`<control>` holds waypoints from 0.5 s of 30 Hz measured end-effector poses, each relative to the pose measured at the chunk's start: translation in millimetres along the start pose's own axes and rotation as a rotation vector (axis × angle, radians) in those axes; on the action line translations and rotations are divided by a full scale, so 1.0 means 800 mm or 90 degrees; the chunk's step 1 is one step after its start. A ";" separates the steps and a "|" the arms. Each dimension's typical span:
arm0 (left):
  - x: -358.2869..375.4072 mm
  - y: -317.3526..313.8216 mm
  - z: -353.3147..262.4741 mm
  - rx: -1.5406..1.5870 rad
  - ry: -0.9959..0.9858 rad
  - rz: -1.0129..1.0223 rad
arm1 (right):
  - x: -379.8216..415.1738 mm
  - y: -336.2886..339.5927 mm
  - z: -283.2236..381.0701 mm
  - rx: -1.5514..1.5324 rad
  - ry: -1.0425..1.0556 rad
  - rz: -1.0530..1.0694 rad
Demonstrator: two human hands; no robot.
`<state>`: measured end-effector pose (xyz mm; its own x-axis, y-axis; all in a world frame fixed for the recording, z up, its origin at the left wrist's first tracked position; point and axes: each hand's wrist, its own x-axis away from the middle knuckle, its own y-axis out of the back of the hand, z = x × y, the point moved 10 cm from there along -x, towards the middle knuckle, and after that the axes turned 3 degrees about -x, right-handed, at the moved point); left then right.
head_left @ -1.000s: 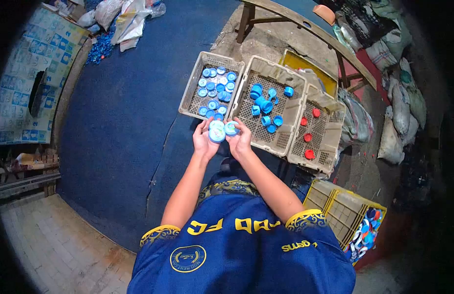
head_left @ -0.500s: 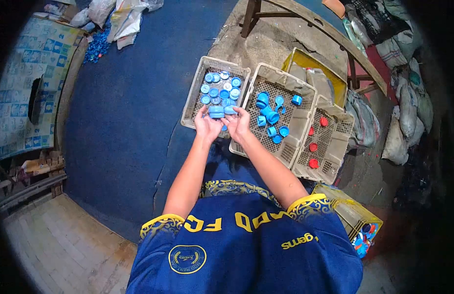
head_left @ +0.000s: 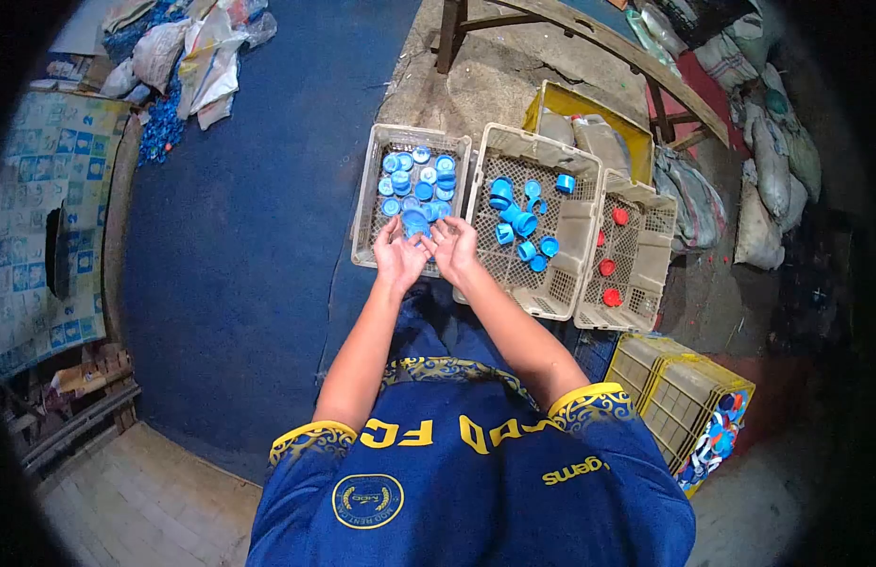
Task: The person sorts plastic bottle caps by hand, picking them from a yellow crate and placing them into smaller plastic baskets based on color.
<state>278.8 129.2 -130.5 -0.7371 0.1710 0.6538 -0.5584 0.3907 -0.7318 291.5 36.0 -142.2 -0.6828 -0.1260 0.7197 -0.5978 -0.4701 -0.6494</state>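
My left hand (head_left: 400, 255) and my right hand (head_left: 454, 249) are side by side over the near end of the left crate (head_left: 364, 203), palms turned up and fingers spread. A tilted blue bottle cap (head_left: 415, 223) shows just beyond the fingertips, between the two hands. More blue caps (head_left: 429, 176) lie in the crate past my hands, some upturned, with a few stacked toward its right side. Both hands look open, and neither is closed around a cap.
To the right stands a crate (head_left: 580, 227) with larger blue caps (head_left: 524, 223), then a crate (head_left: 660, 255) with red caps (head_left: 607, 267). A yellow crate (head_left: 646, 378) of mixed caps is near my right side. A wooden bench (head_left: 608, 42) and sacks (head_left: 764, 222) are farther off.
The blue caps that rested on my fingers have tipped off into the left crate, apart from one at the fingertips. My hands have opened and drawn slightly toward me.
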 end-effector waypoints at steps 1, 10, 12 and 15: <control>0.002 0.001 -0.002 -0.006 0.009 -0.004 | 0.002 0.003 -0.001 0.003 0.004 -0.004; 0.068 0.061 0.024 -0.096 0.078 -0.030 | 0.064 0.068 -0.007 0.113 -0.004 0.005; 0.083 0.077 0.033 -0.089 0.127 -0.005 | 0.087 0.091 -0.002 0.120 -0.003 0.007; 0.102 0.086 0.043 -0.151 0.185 -0.013 | 0.138 0.123 0.016 0.147 0.012 -0.009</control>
<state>167.5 139.1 -133.9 -0.5683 0.3976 0.7204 -0.4428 0.5902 -0.6750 162.6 -35.1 -123.5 -0.6838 -0.1020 0.7225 -0.4974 -0.6593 -0.5638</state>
